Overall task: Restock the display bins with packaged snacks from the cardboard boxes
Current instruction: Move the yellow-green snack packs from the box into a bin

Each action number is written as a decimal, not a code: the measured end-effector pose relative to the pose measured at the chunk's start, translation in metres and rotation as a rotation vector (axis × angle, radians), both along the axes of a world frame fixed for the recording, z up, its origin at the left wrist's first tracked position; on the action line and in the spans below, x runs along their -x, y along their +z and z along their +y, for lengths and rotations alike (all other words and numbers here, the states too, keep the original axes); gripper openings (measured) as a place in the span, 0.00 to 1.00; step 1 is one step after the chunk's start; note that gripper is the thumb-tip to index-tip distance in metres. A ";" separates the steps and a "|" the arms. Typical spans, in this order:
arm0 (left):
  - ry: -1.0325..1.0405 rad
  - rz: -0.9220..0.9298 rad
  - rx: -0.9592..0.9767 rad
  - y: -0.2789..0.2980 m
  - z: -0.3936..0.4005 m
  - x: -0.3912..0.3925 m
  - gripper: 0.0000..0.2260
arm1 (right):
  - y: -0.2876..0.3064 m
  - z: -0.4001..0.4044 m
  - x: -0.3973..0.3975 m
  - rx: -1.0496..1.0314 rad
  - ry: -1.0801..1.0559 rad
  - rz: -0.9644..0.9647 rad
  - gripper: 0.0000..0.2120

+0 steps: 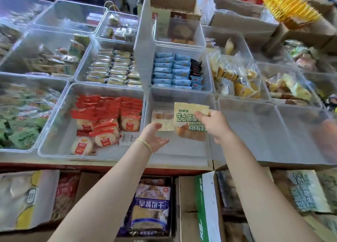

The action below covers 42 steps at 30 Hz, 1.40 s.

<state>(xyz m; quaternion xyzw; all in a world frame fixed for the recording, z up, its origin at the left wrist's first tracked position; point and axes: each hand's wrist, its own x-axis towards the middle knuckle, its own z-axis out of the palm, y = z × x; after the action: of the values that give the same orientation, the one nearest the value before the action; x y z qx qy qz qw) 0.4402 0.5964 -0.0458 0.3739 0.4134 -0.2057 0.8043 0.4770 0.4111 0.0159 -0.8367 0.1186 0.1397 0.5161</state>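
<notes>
Clear plastic bins cover pretty much the whole desk, packed edge to edge in rows. The one getting filled is the front-middle bin (182, 150), and it's nearly bare: two snack packs are in play. One cream pack (162, 119) lies flat on the bin floor toward the back left, and a second, the green-lettered pack (189, 121), is held above the bin by the person's right hand (216, 126), whose grip pinches it at the top right corner between thumb and fingers. The left hand (155, 138) hovers just beside it over the bin's front left, fingers spread and loose, holding nothing; there's a thin yellow-green band (145, 144) on that wrist.

Left neighbour is a bin of red packs (107, 117), too many and too overlapped to count. Behind sits a bin of light blue packs (171, 70) in two neat columns with a few dark ones on the right. The bin on the right (255, 132) looks bare. Under the desk edge, open cardboard boxes (187, 205) hold more stock, including a purple biscuit bag (150, 205).
</notes>
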 end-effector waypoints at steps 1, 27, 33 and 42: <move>-0.003 0.017 0.038 -0.006 -0.001 -0.007 0.20 | -0.006 -0.003 -0.003 -0.003 0.000 0.044 0.07; -0.845 -0.600 -1.070 -0.045 0.029 -0.113 0.28 | -0.175 0.077 -0.063 0.034 -0.047 0.312 0.32; -0.686 -0.881 -1.529 -0.049 0.030 -0.063 0.07 | -0.172 0.089 -0.074 0.100 -0.080 0.279 0.30; -1.553 -0.397 -1.400 -0.075 -0.004 -0.063 0.19 | -0.128 0.068 -0.067 0.256 0.054 0.262 0.23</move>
<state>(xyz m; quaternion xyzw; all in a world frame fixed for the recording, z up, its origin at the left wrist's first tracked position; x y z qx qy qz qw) 0.5031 0.5920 -0.1203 0.9414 -0.0509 -0.3144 0.1115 0.5437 0.4786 -0.1124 -0.8731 0.1792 0.2450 0.3815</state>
